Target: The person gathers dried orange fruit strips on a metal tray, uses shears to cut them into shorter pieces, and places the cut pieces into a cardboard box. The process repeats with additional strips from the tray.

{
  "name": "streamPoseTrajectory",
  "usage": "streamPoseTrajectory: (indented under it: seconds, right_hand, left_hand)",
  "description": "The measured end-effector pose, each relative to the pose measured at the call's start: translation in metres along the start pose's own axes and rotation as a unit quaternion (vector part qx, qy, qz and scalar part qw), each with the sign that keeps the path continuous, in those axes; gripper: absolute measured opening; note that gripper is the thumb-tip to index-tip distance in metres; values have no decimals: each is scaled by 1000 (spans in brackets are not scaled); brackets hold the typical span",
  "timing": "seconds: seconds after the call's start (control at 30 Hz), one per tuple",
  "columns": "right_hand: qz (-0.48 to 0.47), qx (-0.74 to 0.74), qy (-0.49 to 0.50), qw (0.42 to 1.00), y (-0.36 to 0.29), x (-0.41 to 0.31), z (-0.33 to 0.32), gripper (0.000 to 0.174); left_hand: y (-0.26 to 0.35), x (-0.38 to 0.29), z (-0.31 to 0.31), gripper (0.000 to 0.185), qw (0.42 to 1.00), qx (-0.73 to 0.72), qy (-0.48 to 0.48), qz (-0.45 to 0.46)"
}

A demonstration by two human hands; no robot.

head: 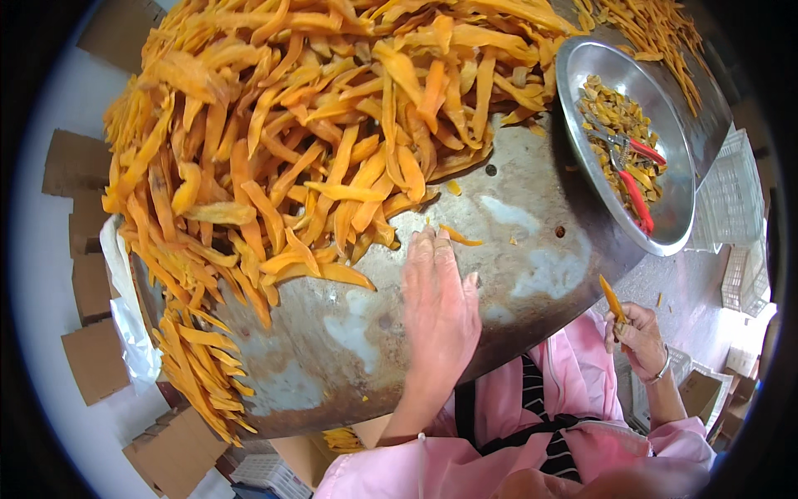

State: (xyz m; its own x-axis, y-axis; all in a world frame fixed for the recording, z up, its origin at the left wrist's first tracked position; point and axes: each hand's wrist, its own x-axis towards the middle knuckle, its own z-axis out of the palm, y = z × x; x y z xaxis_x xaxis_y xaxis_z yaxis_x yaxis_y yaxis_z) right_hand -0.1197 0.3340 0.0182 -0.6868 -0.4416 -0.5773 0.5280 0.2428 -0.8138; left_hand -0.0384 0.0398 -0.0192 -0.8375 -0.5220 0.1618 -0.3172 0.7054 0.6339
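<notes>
My left hand [439, 296] lies flat, palm down, on the worn metal tabletop [411, 349], its fingers stretched out and its thumb a little apart. Its fingertips touch or nearly touch a small thin orange strip [460, 236]. Off the table's near right edge, my right hand [636, 337] grips an upright orange strip [612, 300], which looks like dried sweet potato, between thumb and fingers. A big heap of such strips [299, 143] covers the far and left parts of the table. A steel bowl [670, 234] at the right holds small trimmings [614, 106] and red-handled snips [637, 193].
A neater bunch of strips [202, 368] lies at the left near corner, and more strips [661, 37] lie beyond the bowl. White plastic crates [732, 187] stand to the right below the table. Cardboard boxes [96, 362] are on the left, with a plastic bag [134, 343] near the table's edge.
</notes>
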Motion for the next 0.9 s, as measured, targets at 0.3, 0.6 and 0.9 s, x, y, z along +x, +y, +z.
streamPoseTrajectory:
  seconds: [0.3,0.6,0.9]
  right_hand:
    - [-17,404,215,889,65,7,-67,21]
    - [-23,-135,180,974,-10,-9,-32,28]
    - [-466,-377,338,726,-158,262,183,50]
  left_hand:
    - [99,-30,76,41,861,-374,-239,250]
    - [8,90,-57,42,982,-137,121,42]
    - [5,230,-47,98,989,25,-137,50]
